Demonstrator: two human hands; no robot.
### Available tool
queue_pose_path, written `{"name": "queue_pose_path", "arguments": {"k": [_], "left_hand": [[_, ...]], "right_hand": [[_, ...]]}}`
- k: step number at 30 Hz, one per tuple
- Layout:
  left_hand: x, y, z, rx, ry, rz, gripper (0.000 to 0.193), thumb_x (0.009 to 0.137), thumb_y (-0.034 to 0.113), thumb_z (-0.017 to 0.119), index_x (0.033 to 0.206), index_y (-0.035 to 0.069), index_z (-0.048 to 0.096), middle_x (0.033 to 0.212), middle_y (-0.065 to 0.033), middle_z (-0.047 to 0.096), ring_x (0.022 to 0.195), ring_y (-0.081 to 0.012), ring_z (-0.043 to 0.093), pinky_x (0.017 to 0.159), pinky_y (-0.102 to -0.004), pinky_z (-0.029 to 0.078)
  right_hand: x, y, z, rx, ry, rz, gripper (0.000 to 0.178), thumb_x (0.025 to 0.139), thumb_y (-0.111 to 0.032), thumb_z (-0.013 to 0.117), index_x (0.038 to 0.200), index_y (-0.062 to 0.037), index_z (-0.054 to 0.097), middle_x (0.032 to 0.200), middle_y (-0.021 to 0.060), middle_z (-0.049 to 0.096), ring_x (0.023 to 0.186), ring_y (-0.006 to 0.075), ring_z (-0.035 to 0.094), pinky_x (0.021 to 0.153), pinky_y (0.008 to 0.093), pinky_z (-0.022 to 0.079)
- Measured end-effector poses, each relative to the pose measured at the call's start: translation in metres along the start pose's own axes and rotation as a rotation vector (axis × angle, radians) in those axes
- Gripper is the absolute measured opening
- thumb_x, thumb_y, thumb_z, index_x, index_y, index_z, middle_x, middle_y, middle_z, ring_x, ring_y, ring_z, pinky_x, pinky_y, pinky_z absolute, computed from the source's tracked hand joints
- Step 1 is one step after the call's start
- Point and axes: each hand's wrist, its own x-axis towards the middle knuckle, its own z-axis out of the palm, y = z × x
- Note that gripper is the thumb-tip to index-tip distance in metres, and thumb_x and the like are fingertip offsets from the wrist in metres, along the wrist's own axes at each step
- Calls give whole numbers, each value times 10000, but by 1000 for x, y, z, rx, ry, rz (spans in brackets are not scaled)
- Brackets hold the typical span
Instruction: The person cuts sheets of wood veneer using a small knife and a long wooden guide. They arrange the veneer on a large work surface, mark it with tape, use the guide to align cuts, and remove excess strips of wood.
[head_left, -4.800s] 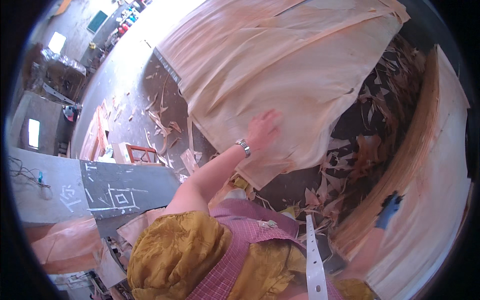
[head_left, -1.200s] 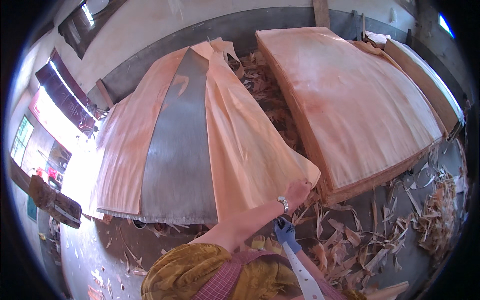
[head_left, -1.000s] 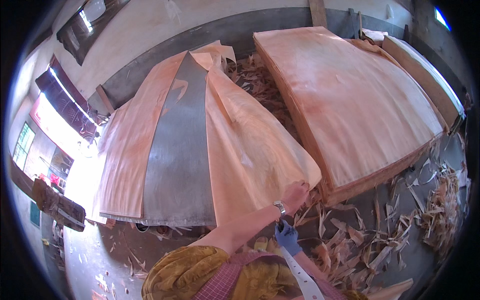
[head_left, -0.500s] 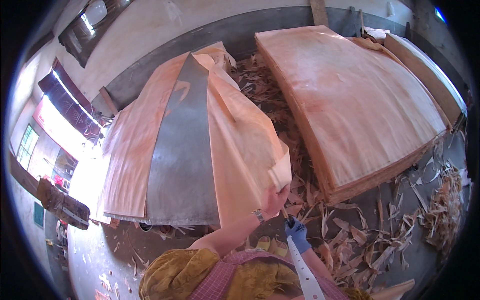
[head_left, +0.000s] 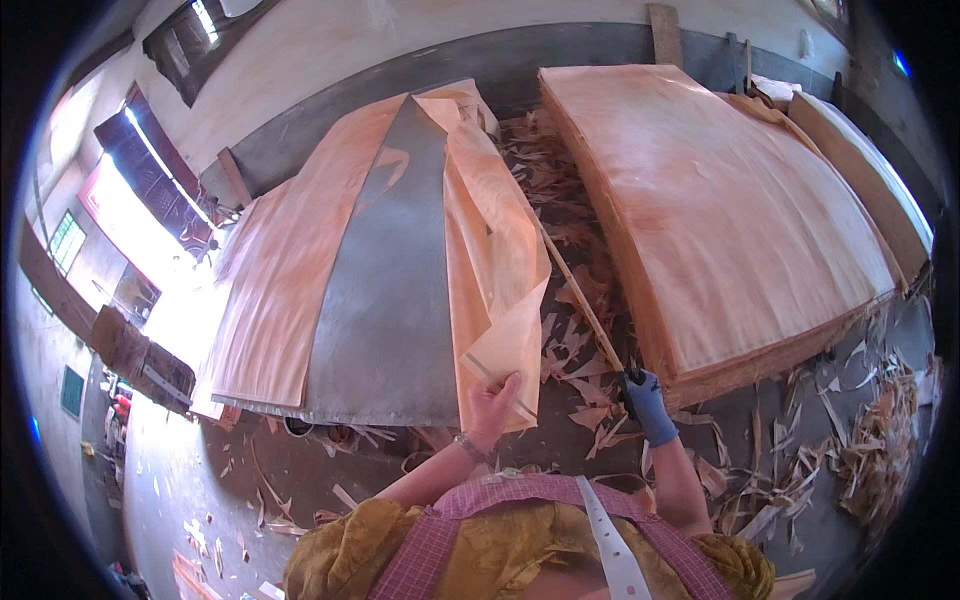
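Note:
My left hand (head_left: 490,408), bare with a band on the wrist, grips the near edge of a thin wood veneer sheet (head_left: 495,335). The sheet is folded back on itself and drapes along the right side of a dark grey panel (head_left: 385,290). In a blue glove, my right hand (head_left: 652,405) is closed around the near end of a long thin wooden stick (head_left: 583,297). From there the stick slants away to the far left, its far end beside the veneer's right edge. Another veneer strip (head_left: 290,270) lies flat along the panel's left side.
To the right stands a thick stack of veneer sheets (head_left: 730,220), with a gap full of veneer scraps (head_left: 560,180) between it and the panel. More scraps (head_left: 880,440) heap on the floor at right. A wooden beam end (head_left: 145,355) juts in at left.
My left hand has moved left, pulling the veneer edge over toward the panel. My right hand has moved right and up, and the stick now shows at length along the gap.

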Motion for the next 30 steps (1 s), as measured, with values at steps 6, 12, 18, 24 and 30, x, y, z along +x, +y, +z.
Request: {"name": "queue_pose_path", "arguments": {"k": [6,12,18,24,30], "left_hand": [[-13,5,-34,-21,-12,37,98,892,61,686,970,3,675,851,29,659,744,-48,600,643,-203,472],[-23,7,-41,-98,0,61,102,924,58,649,1005,3,676,924,23,673,822,-49,599,718,-219,484],[-25,20,-44,-107,42,110,107,927,34,632,1025,-1,654,945,7,666,828,-59,600,712,-219,479],[-24,40,-55,-87,118,170,96,922,24,627,1012,5,655,945,4,657,846,-71,597,737,-227,474],[-17,62,-67,-122,301,158,85,934,84,615,1005,40,635,961,18,633,898,-71,572,789,-231,459]], "right_hand": [[-11,-19,40,187,-27,135,217,911,-223,655,763,-73,605,583,15,551,446,110,499,410,265,360],[-56,21,49,-26,4,-10,274,931,-239,637,744,-47,579,585,11,566,499,95,491,457,287,360],[-60,82,44,-299,114,-221,236,921,-231,628,819,-19,626,624,100,605,549,193,566,535,352,427],[-53,79,31,63,-27,76,216,908,-216,652,813,-23,634,599,29,573,528,134,556,492,313,419],[-44,79,-14,-315,82,-171,151,890,-144,659,899,7,651,688,91,643,615,137,591,577,323,483]]}}
